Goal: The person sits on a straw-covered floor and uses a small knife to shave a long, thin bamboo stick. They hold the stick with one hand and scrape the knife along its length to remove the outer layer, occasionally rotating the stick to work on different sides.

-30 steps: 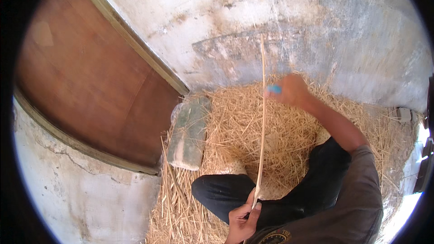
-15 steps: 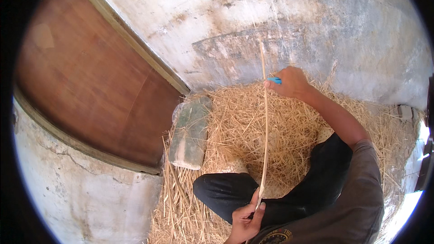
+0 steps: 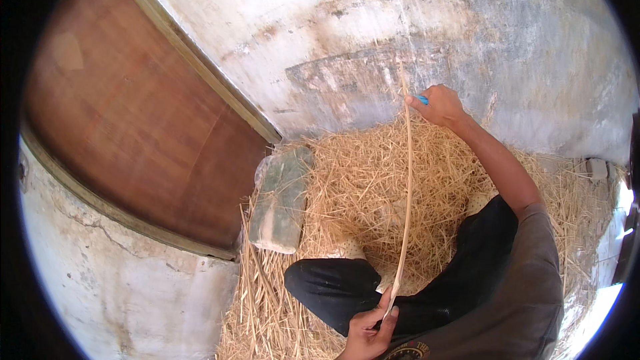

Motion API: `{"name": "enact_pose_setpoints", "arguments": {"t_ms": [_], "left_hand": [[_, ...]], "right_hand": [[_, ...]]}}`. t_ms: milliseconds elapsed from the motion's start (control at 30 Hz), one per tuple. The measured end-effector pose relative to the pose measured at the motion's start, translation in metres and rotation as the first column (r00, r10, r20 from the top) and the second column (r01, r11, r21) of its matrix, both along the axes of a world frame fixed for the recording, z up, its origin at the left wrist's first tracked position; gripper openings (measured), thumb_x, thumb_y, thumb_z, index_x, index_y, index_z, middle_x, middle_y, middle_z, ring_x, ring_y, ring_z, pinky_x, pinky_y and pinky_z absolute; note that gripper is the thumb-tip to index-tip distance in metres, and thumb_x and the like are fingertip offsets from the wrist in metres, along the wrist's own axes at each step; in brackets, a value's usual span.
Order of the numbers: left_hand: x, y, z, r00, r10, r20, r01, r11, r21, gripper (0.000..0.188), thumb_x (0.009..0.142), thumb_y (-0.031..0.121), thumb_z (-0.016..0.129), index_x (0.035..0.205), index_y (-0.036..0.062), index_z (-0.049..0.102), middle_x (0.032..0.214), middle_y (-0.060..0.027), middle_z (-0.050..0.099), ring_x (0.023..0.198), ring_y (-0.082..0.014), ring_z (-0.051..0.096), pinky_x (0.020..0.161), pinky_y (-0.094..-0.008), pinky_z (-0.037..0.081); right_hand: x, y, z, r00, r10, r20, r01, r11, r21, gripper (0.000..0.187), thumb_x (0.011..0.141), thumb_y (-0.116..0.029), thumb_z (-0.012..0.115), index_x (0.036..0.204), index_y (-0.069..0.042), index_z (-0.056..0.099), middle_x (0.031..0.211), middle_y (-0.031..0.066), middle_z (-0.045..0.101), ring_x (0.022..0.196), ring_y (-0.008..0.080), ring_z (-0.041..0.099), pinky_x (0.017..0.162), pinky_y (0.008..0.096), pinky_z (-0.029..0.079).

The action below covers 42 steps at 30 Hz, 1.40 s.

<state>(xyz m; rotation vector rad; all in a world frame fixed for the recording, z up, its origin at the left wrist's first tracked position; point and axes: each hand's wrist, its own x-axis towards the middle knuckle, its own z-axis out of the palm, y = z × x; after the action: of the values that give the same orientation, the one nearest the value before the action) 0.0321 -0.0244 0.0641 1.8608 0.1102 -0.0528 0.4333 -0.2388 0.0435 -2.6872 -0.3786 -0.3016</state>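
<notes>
A long, thin, pale bamboo strip (image 3: 407,193) runs up from my lap toward the wall, slightly bowed. Its near end is pinched between the thumb and fingers of my left hand (image 3: 370,331), low in the picture over my dark trousers. Farther along the strip, close to its far end, my right hand (image 3: 441,105) is closed around a small blue-handled tool (image 3: 420,99). The right thumb presses at the strip beside the handle. Any blade on the tool is too small or hidden to make out.
Pale shavings (image 3: 373,167) heap between and around my crossed legs. A greenish stone block (image 3: 283,197) lies left of them, with long loose strips (image 3: 260,293) nearer me. A stained wall (image 3: 360,27) stands ahead; a brown door panel (image 3: 147,100) is at left.
My right hand with the blue-handled tool has moved farther away and a little right along the strip. The left hand and the strip's near end have shifted slightly right and nearer.
</notes>
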Motion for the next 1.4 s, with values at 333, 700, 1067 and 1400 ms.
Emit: {"name": "enact_pose_setpoints", "arguments": {"t_ms": [333, 700, 1067, 1400], "left_hand": [[-0.01, -0.004, 0.007, 0.999, 0.017, 0.041, -0.017, 1.0, -0.02, 0.008, 0.089, -0.002, 0.057, 0.092, -0.0047, 0.063, 0.063, 0.0026, 0.048, 0.059, -0.0047, 0.042, 0.052, -0.0212, 0.033], [-0.006, 0.005, -0.009, 0.993, 0.064, -0.101, -0.09, 0.953, -0.288, 0.019, 0.095, 0.007, 0.054, 0.109, -0.0006, 0.064, 0.06, 0.0037, 0.049, 0.055, -0.0028, 0.04, 0.049, -0.0205, 0.03], [0.042, 0.026, -0.02, 0.989, 0.066, -0.132, -0.14, 0.702, -0.698, 0.04, 0.101, 0.011, 0.041, 0.14, 0.0054, 0.04, 0.051, 0.0031, 0.036, 0.04, -0.0049, 0.03, 0.047, -0.021, 0.032], [0.032, 0.02, -0.012, 0.986, 0.152, -0.068, -0.162, 0.774, -0.612, 0.04, 0.099, 0.008, 0.045, 0.138, 0.0017, 0.042, 0.055, 0.0032, 0.038, 0.048, -0.0049, 0.032, 0.048, -0.0217, 0.032]], "right_hand": [[0.05, -0.036, 0.03, 0.984, -0.175, 0.032, 0.175, 0.985, 0.005, 0.086, 0.079, -0.083, 0.032, 0.057, -0.003, 0.056, 0.05, 0.0048, 0.049, 0.05, 0.0196, 0.053, 0.045, 0.0363, 0.043], [0.064, -0.072, 0.011, 0.944, -0.31, -0.116, 0.33, 0.902, 0.277, 0.072, 0.084, -0.079, 0.025, 0.051, -0.017, 0.035, 0.049, -0.0059, 0.033, 0.047, 0.009, 0.036, 0.042, 0.0307, 0.03], [-0.158, 0.057, -0.003, 0.847, 0.507, 0.16, -0.519, 0.853, 0.043, 0.066, 0.075, -0.071, 0.058, 0.049, -0.011, 0.052, 0.041, 0.0068, 0.042, 0.038, 0.0226, 0.049, 0.041, 0.037, 0.037], [-0.151, 0.079, -0.015, 0.837, 0.508, 0.201, -0.526, 0.849, 0.047, 0.072, 0.071, -0.079, 0.053, 0.048, -0.011, 0.053, 0.039, 0.0055, 0.042, 0.035, 0.0244, 0.048, 0.037, 0.0375, 0.036]]}}
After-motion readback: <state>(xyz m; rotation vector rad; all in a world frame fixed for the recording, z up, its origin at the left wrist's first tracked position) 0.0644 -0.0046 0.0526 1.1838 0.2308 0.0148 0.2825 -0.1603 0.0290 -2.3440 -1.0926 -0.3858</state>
